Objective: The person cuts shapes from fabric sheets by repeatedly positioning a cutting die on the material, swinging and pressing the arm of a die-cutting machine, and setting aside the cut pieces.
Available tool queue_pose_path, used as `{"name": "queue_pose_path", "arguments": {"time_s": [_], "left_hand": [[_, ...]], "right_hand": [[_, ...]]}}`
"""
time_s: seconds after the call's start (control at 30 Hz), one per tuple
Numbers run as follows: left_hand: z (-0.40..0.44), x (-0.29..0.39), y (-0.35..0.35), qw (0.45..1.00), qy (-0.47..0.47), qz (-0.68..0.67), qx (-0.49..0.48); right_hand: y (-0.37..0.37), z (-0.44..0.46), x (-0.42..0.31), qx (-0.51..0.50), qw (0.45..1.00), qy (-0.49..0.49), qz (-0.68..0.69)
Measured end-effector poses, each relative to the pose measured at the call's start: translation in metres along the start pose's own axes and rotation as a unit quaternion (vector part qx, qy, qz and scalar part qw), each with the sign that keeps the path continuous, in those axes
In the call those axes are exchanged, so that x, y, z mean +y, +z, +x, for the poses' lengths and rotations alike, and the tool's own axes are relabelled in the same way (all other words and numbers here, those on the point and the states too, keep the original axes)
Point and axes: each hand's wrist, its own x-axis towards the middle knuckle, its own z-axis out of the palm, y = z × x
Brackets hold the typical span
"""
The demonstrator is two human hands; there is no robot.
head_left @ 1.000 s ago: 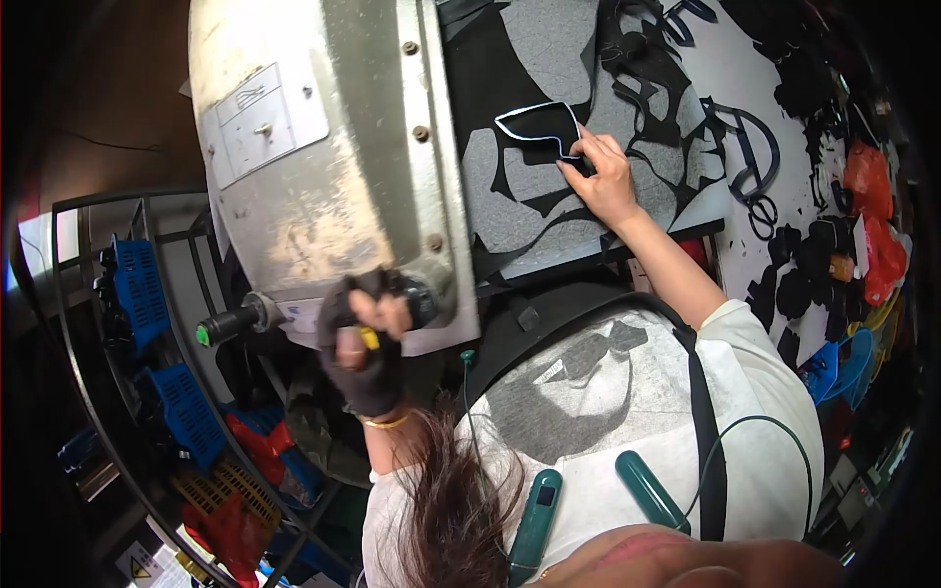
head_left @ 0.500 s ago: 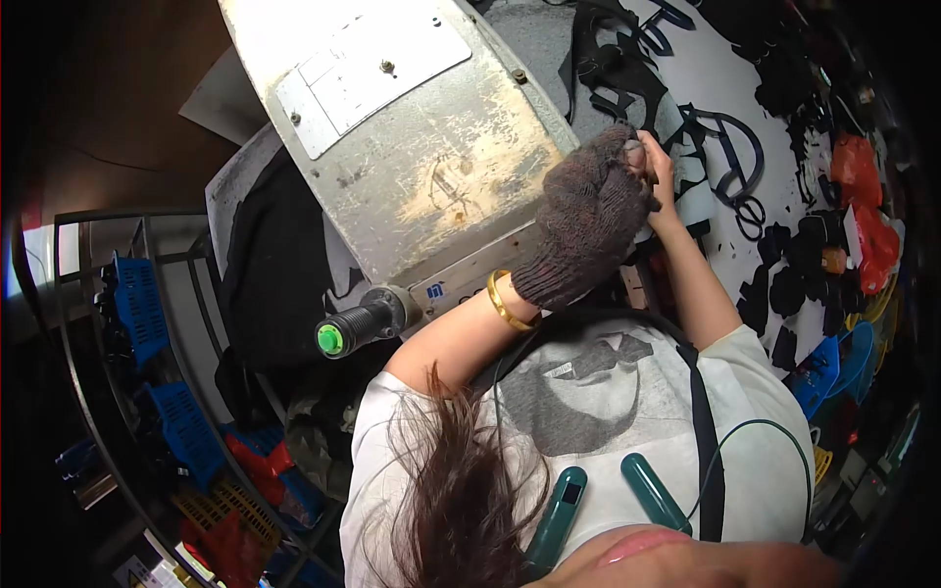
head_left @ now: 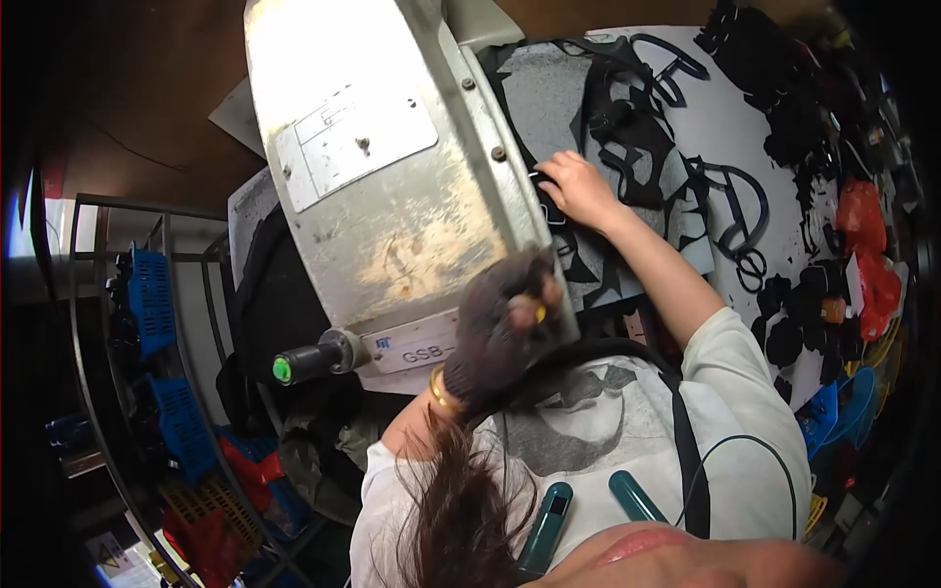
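1. Because the machine head [head_left: 421,265] overhangs the material, the bare right hand [head_left: 583,191] reaches in beside its right edge, presumably to keep the forearm off the casing.
2. Right grip: fingers bent, tips at or just beside a pale-edged outline die [head_left: 557,212]; whether they grasp it cannot be told. The die is on the grey sheet material [head_left: 539,108], between this hand and the casing, partly hidden. Fingertip handling would suit so thin a rim.
3. Left grip: the gloved left hand [head_left: 495,328] is curled at the casing's near right corner (a small yellow item [head_left: 539,312] shows among the fingers). Whether it is clenched round a handle cannot be told. The glove probably serves for protection or purchase.
4. At the near left corner, a green-capped handle [head_left: 309,363] projects outward with no hand on it; its position probably gives leverage.
5. Black cutouts [head_left: 627,137] lie on the sheet, while a black loop [head_left: 762,201] rests on the white counter [head_left: 781,181], apparently kept apart from the die.
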Motion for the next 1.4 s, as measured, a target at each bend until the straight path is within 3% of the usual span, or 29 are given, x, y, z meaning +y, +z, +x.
{"name": "queue_pose_path", "arguments": {"time_s": [0.1, 0.23, 0.37, 0.4, 0.5, 0.57, 0.73, 0.9, 0.97, 1.0, 1.17, 1.3, 1.33, 1.4], "left_hand": [[-0.041, 0.029, -0.027, 0.995, -0.031, -0.029, 0.085], [-0.089, 0.041, -0.064, 0.976, 0.012, -0.036, 0.216], [-0.097, 0.053, -0.086, 0.944, 0.109, -0.017, 0.310], [-0.103, 0.052, -0.101, 0.942, 0.118, -0.039, 0.312], [-0.123, 0.060, -0.133, 0.914, 0.136, -0.085, 0.374], [-0.129, 0.060, -0.157, 0.919, 0.146, -0.089, 0.356], [-0.129, 0.071, -0.176, 0.910, 0.159, -0.079, 0.375], [-0.131, 0.066, -0.196, 0.914, 0.173, -0.099, 0.354], [-0.128, 0.070, -0.188, 0.918, 0.168, -0.102, 0.345], [-0.127, 0.071, -0.185, 0.913, 0.166, -0.105, 0.359], [-0.121, 0.075, -0.177, 0.904, 0.140, -0.093, 0.393], [-0.128, 0.075, -0.182, 0.907, 0.138, -0.093, 0.386], [-0.127, 0.076, -0.175, 0.879, 0.144, -0.101, 0.443], [-0.125, 0.079, -0.158, 0.885, 0.135, -0.098, 0.435]], "right_hand": [[0.013, 0.016, -0.001, -0.001, 0.998, -0.069, 0.014], [-0.015, 0.008, -0.007, 0.029, 0.994, -0.093, 0.048], [-0.047, -0.013, 0.015, 0.191, 0.976, 0.058, 0.083], [-0.056, -0.009, 0.013, 0.171, 0.965, 0.164, 0.110], [-0.041, 0.021, 0.021, 0.183, 0.936, 0.200, 0.225], [-0.023, 0.051, 0.025, 0.153, 0.931, 0.222, 0.247], [0.037, 0.105, 0.044, 0.145, 0.965, 0.195, 0.102], [0.037, 0.096, 0.027, 0.130, 0.942, 0.251, 0.180], [0.043, 0.081, 0.026, 0.184, 0.971, 0.068, 0.139], [0.047, 0.074, 0.028, 0.143, 0.981, 0.050, 0.122], [0.052, 0.076, 0.025, 0.168, 0.976, 0.009, 0.140], [0.060, 0.079, 0.017, 0.184, 0.973, 0.045, 0.131], [0.062, 0.081, 0.016, 0.187, 0.972, 0.045, 0.135], [0.063, 0.077, 0.014, 0.191, 0.969, 0.051, 0.145]]}}
